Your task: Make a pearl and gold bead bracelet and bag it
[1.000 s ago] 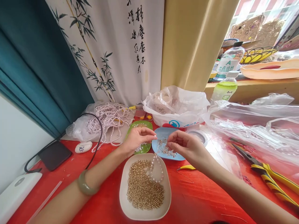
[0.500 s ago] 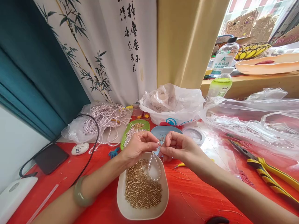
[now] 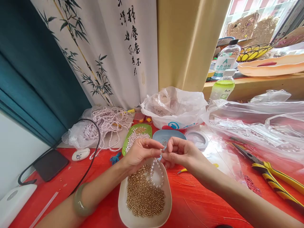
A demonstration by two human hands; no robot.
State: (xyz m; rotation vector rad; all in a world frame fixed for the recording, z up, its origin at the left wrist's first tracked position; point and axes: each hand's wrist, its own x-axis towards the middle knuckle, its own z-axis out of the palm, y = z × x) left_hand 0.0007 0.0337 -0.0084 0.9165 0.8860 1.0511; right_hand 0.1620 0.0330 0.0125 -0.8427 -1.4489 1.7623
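Observation:
A loop of strung pearl-like beads (image 3: 157, 184) hangs from my fingers over a white tray (image 3: 121, 202) of small gold beads (image 3: 145, 199). Thumb and forefinger of my left hand (image 3: 144, 151) pinch the top of this strand. My right hand (image 3: 179, 152) is pinched close beside it, fingertips almost touching the left ones. Whatever is between the right fingertips is too small to make out. Behind the hands stand a green tray (image 3: 149, 127) with pink and gold beads and a blue tray (image 3: 158, 134) with tiny pieces.
Pink bead strands (image 3: 102, 122) lie in plastic at the back left, near a black cable (image 3: 98, 133) and a phone (image 3: 51, 164). Yellow-and-black pliers (image 3: 266, 171) rest at the right. Behind are a plastic-lined bowl (image 3: 175, 117) and bottles (image 3: 223, 87).
The fingertips have shifted slightly against each other at the top of the strand. The bead loop still hangs over the white tray. The camera's view has moved a little.

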